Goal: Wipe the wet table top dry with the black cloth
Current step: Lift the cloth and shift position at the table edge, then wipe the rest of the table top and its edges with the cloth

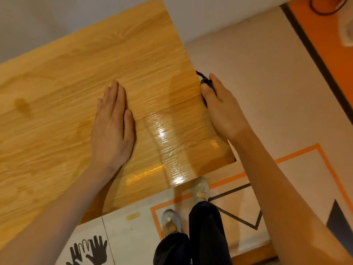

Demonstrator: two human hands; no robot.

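The wood-grain table top (66, 77) bears the left hand (112, 127), fingers flat together; the right hand (219, 106) grips the black cloth (207, 82) at its edge.

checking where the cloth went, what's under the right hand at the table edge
Bits of the black cloth poke out past the fingers of the right hand, at the right edge of the table top. The hand covers the rest of the cloth.

Table top (66, 88): wood-grain, glossy, with a dark damp patch at left and wet sheen near the front right corner. Black cloth (207, 84): bunched at the right edge, mostly hidden.
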